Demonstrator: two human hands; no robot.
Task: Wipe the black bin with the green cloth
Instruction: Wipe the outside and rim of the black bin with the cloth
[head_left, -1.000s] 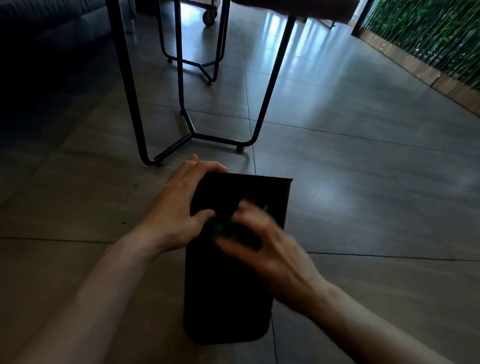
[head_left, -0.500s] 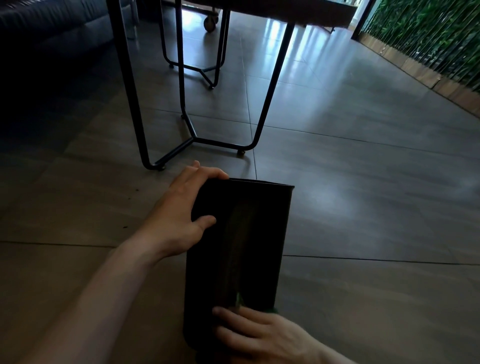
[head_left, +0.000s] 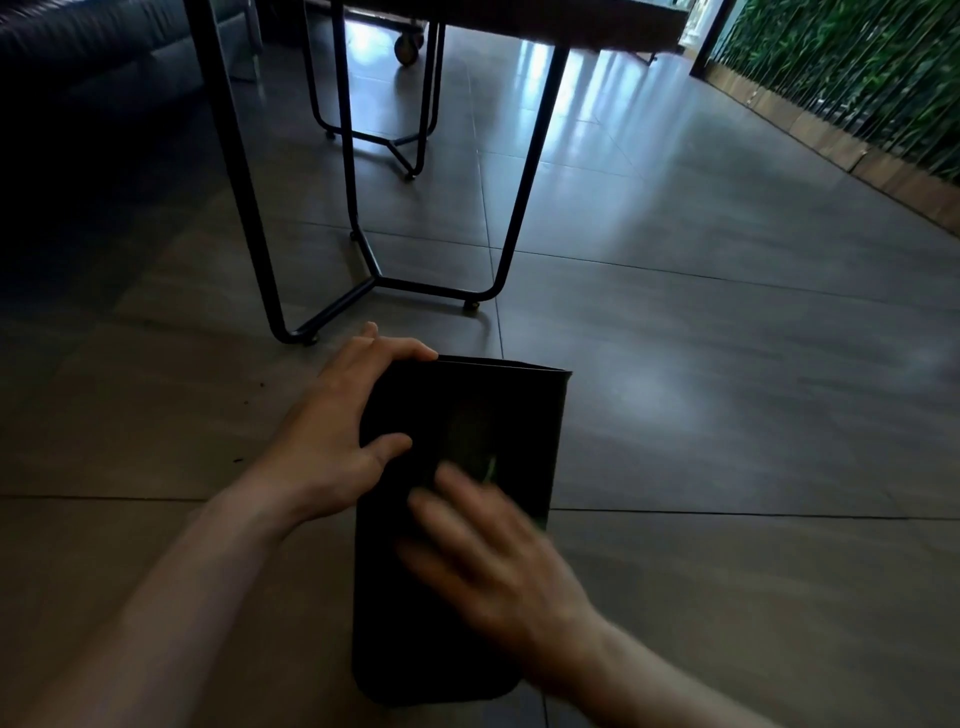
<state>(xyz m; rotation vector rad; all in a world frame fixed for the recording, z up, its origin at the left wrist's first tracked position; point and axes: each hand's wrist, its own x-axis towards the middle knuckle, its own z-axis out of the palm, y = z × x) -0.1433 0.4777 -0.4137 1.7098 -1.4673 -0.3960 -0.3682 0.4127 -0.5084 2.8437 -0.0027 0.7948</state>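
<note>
The black bin (head_left: 415, 623) lies on its side on the tiled floor, its open end pointing away from me. My left hand (head_left: 337, 421) grips the bin's left edge near the rim, fingers curled over the side and thumb on the top face. My right hand (head_left: 493, 561), blurred, presses flat on the bin's upper face around its middle. The green cloth (head_left: 489, 467) lies under that hand; only a thin green sliver shows past the fingertips.
A table's black metal frame legs (head_left: 374, 280) stand just beyond the bin, with a second frame farther back. A dark sofa (head_left: 78, 41) is at the far left. A green plant wall (head_left: 857, 78) with a wooden base runs along the right. Small crumbs dot the floor left of the bin.
My right hand with the cloth slid from the bin's middle down to its near end, then back up to the middle. My left hand and the bin stayed put.
</note>
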